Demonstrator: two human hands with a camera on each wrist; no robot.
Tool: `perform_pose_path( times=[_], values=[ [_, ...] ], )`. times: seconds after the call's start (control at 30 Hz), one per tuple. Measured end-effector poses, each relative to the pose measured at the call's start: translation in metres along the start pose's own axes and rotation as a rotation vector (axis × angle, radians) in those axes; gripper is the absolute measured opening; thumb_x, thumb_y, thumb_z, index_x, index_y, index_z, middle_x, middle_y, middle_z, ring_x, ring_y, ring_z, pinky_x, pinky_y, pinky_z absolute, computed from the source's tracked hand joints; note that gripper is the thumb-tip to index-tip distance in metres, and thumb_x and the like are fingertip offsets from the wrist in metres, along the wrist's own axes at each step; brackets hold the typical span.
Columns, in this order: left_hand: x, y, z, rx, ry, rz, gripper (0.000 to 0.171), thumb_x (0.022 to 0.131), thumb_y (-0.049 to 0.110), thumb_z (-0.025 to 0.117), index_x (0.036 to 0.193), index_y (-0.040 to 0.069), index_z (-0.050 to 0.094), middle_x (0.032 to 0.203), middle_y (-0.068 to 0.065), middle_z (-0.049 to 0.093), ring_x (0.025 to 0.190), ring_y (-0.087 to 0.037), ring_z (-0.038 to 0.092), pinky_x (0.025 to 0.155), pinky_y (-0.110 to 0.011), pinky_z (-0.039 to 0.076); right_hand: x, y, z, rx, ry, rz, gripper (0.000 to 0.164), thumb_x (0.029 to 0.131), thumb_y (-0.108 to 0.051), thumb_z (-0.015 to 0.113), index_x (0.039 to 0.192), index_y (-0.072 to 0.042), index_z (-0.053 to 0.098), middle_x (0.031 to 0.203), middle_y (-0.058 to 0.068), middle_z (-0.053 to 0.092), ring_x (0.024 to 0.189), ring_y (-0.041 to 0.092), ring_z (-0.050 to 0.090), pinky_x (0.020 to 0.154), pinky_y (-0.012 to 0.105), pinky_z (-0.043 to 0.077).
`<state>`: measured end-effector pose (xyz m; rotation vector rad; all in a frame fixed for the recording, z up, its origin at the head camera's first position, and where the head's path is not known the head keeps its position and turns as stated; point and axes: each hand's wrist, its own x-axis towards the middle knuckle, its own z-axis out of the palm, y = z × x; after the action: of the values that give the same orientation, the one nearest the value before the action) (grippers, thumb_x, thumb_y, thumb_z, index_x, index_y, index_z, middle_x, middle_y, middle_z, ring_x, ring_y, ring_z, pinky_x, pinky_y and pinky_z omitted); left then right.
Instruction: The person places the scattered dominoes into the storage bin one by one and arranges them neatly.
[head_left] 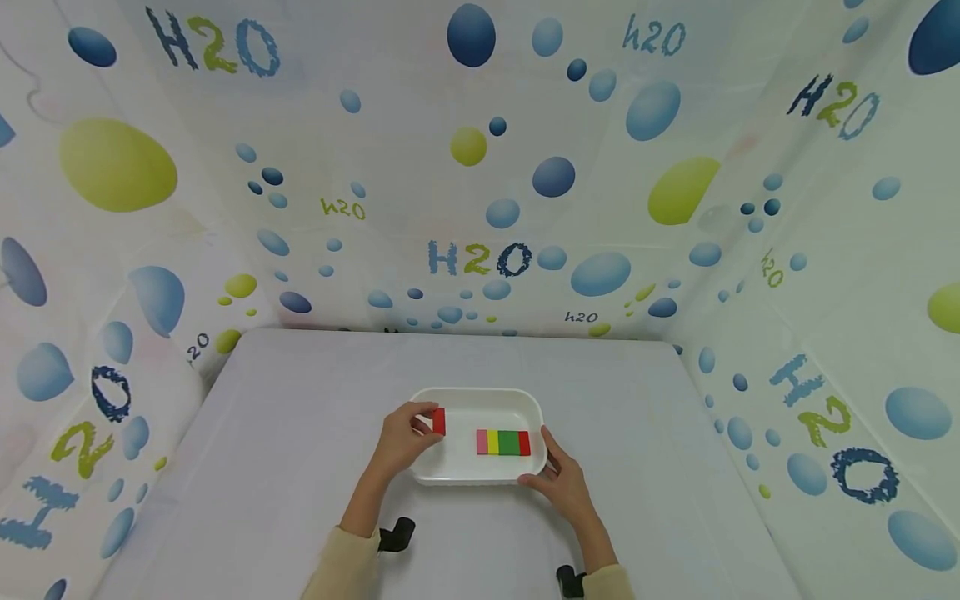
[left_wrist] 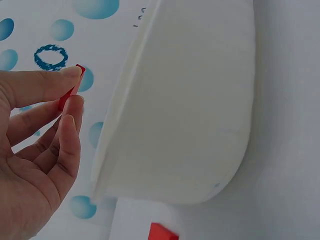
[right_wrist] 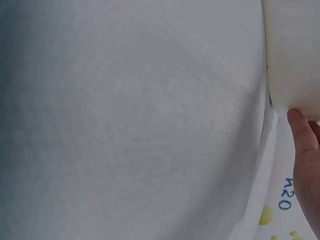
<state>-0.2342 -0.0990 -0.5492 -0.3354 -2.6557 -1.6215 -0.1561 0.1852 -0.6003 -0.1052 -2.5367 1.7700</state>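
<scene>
A white tray (head_left: 457, 477) lies on the table. In its right half sits a row of coloured blocks: pink (head_left: 482, 442), yellow (head_left: 492, 442), green (head_left: 513, 442) and red (head_left: 525, 442). My left hand (head_left: 401, 437) pinches a separate red block (head_left: 439, 422) between thumb and fingertips, over the tray's left end. The left wrist view shows that red block (left_wrist: 72, 90) tilted, beside the tray's outer wall (left_wrist: 185, 110). My right hand (head_left: 561, 479) grips the tray's front right corner, thumb at the front rim and fingers along the right side.
Another red piece (left_wrist: 163, 232) shows at the bottom of the left wrist view, near the tray's corner. The white-covered table (head_left: 300, 400) reaches back to a cloth (head_left: 405, 125) printed with blue and green drops. Black wrist mounts (head_left: 397, 535) stick out at both sleeves.
</scene>
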Motion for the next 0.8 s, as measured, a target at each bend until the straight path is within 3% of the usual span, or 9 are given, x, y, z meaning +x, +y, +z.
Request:
perform_pose_path(
  times=[0.23,0.8],
  values=[
    [0.005,-0.002,0.018,0.033,-0.044,0.005,0.047,0.074,-0.001,0.079,0.119,-0.001,0.066,0.104,-0.013,0.065,0.072,-0.013,0.058,0.061,-0.021,0.048,0.0,0.0,0.0,-0.004,0.005,-0.021,0.096,0.074,-0.019,0.085,0.153,-0.015,0.032,0.157,0.013,0.034,0.138,0.036,0.042,0.097,0.031,0.047],
    [0.011,-0.008,0.046,0.045,-0.146,-0.085,0.044,0.077,0.0,0.077,0.12,-0.002,0.065,0.104,-0.013,0.066,0.076,-0.015,0.055,0.067,-0.027,0.052,-0.001,-0.002,0.0,-0.003,0.001,-0.005,0.094,0.075,-0.021,0.084,0.153,-0.017,0.033,0.156,0.013,0.035,0.138,0.036,0.042,0.096,0.031,0.047]
  ],
)
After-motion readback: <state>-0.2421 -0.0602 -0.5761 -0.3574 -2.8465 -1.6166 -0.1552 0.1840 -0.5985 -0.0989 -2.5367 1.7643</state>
